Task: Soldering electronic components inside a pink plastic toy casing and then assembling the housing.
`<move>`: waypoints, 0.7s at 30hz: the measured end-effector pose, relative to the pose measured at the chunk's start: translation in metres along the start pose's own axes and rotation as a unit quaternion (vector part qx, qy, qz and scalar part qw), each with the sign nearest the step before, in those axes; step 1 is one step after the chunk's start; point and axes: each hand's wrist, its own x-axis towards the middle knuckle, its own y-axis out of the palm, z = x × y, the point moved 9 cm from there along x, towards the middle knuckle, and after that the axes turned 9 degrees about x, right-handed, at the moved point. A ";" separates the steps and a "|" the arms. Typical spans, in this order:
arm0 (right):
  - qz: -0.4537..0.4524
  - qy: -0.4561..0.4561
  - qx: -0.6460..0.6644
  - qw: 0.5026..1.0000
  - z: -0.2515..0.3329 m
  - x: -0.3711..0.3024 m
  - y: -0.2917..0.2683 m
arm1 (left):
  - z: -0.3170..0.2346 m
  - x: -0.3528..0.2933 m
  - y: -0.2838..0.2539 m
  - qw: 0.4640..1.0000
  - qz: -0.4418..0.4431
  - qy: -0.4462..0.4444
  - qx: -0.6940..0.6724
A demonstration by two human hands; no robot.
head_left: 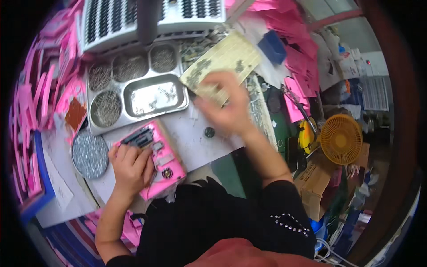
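Black shirt (200, 218) crowds the near edge, my left hand (130, 168) curled on the pink block's (167, 150) left edge below the steel tray (121, 120), my right hand (230, 109) blurred by the cream board's (233, 49) lower edge, grip unreadable, white sheet (198, 149) between.

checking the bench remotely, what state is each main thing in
Pink block, lying slanted
Yellowish board, slanted, dark bits on it
Metal tray, parts in all five compartments, largest partly bare
Round dish, filled with small silvery pieces
Left hand, fingers bent, touching pink block
Right hand, motion-blurred, overlapping board in view
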 end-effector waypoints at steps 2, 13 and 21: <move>-0.114 0.090 -0.042 0.988 -0.066 0.050 -0.093 | -0.004 0.004 -0.001 1.000 0.006 0.002 -0.004; 0.119 0.643 -0.410 0.636 -0.399 -0.036 -0.356 | -0.007 0.006 0.002 0.999 0.037 -0.011 -0.008; 0.091 0.498 -0.514 0.693 -0.413 -0.015 -0.434 | 0.003 -0.007 0.008 0.999 0.022 -0.019 0.019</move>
